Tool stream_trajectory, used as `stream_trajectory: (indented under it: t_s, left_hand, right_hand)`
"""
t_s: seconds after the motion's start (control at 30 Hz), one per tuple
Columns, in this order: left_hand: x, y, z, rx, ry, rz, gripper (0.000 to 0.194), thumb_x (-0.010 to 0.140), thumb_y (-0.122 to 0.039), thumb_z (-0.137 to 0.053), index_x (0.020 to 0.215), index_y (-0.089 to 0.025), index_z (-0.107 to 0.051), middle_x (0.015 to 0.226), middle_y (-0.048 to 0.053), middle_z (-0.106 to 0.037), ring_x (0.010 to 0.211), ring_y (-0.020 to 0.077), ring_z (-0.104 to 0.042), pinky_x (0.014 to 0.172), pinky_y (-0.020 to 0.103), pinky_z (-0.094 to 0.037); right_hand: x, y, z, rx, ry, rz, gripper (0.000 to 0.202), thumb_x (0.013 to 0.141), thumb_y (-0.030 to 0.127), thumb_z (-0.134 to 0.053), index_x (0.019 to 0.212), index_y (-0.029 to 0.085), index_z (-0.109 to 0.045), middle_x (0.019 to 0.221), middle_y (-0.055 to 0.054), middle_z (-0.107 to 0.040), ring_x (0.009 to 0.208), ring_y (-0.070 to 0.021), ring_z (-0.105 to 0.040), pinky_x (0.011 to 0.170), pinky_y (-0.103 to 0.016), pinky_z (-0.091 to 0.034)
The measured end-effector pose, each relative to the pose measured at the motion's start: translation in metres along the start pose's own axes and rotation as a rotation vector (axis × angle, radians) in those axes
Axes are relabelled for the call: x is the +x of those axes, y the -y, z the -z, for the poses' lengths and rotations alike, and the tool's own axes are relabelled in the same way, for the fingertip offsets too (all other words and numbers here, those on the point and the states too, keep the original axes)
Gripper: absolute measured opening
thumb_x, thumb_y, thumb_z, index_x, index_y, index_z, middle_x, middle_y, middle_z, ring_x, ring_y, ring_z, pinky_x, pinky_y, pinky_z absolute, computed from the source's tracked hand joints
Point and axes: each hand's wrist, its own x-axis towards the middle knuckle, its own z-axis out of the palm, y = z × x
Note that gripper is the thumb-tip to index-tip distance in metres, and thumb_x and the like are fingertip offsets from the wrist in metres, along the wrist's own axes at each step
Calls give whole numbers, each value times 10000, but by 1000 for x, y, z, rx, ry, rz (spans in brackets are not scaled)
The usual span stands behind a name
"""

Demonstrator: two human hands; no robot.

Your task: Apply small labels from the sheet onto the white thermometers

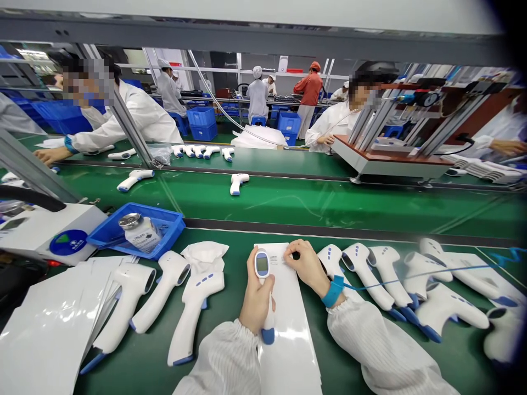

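Observation:
My left hand (254, 306) is wrapped round a white and blue infrared thermometer (268, 335), its small grey screen turned toward me. Beneath it lies a glossy white sheet (289, 345) with small rows of print near its far end. My right hand (307, 266), with a blue wrist strap, pinches thumb and forefinger together at that sheet's far right edge; whatever is between the fingertips is too small to make out. More thermometers lie close by: a white one (192, 312) to the left and several to the right, including one (368, 276) beside my right wrist.
A blue tray (172, 237) holds a metal-topped bottle. White sheets (37, 323) are stacked at left. Beyond runs a green conveyor (288, 200) carrying thermometers, one of them (237, 184) straight ahead. A press fixture (391, 156) stands across it, near co-workers in white. A blue cord trails right from my wrist.

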Motion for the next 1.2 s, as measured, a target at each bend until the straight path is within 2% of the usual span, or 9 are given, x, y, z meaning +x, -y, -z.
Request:
stream_trajectory:
  t_s: [0.1,0.2,0.37,0.57,0.77,0.87,0.97,1.07,1.2]
  left_hand:
    - [0,3,1,-16,7,-12,730,877,-294,-516,1480,-381,-114,735,-68,-458,389,53,-385,340,168,-395]
    - [1,5,3,-20,20,-14,729,879,-279,-512,1482,-372,-114,736,-66,-452,389,54,-397,340,171,-398]
    - [2,5,3,-13,20,-7,719,879,-235,-489,1481,-381,-126,728,-65,-443,404,60,-403,347,174,-402]
    - [3,6,4,-18,16,-3,734,882,-238,-484,1486,-390,-97,708,-76,-439,383,57,-381,348,184,-411]
    - [1,8,4,-8,15,1,736,880,-219,-470,1485,-403,-94,720,-74,-475,366,49,-365,342,184,-406]
    - [4,7,3,-9,8,-4,750,862,-205,-484,1486,-398,-115,781,-55,-494,377,46,-384,332,183,-397]
    - [13,4,0,0,2,-28,809,811,-141,-497,1489,-385,-129,943,6,-552,465,63,-495,346,171,-403]
    - [28,-1,-6,25,28,-39,860,772,-104,-494,1494,-386,-121,1130,73,-551,539,88,-599,360,180,-428]
    - [42,-3,-14,53,68,-43,901,746,-96,-493,1503,-379,-96,1148,83,-554,524,103,-619,323,184,-412]
  right_hand:
    - [-19,11,8,-31,55,124,110,766,132,-577,700,212,-612,904,-58,-661,959,-260,-559,878,-456,-419]
    - [-35,15,17,-31,82,223,123,826,138,-551,757,221,-610,895,-51,-662,947,-241,-574,864,-428,-432]
    - [-28,2,19,69,8,28,128,885,234,-546,950,218,-655,1083,-94,-649,1029,-261,-570,917,-457,-455]
    - [-10,-14,3,132,12,-56,209,903,260,-505,881,218,-709,1073,-95,-678,1028,-265,-599,948,-472,-456]
    - [-5,-17,-3,184,20,-109,193,872,320,-572,835,217,-731,1040,-89,-704,1024,-261,-614,923,-443,-479]
    - [-3,-16,-4,192,14,-115,177,845,340,-610,802,219,-732,1015,-88,-707,1006,-266,-617,909,-445,-479]
    - [-4,-14,-3,183,5,-100,155,840,326,-619,797,229,-732,1005,-80,-707,1014,-271,-602,937,-467,-448]
    - [-6,-12,-2,172,-4,-86,136,845,292,-612,807,234,-729,1007,-77,-704,1006,-272,-590,933,-473,-438]
    - [-7,-9,-2,164,-9,-75,118,848,246,-609,812,237,-722,1004,-70,-701,981,-261,-593,925,-463,-438]
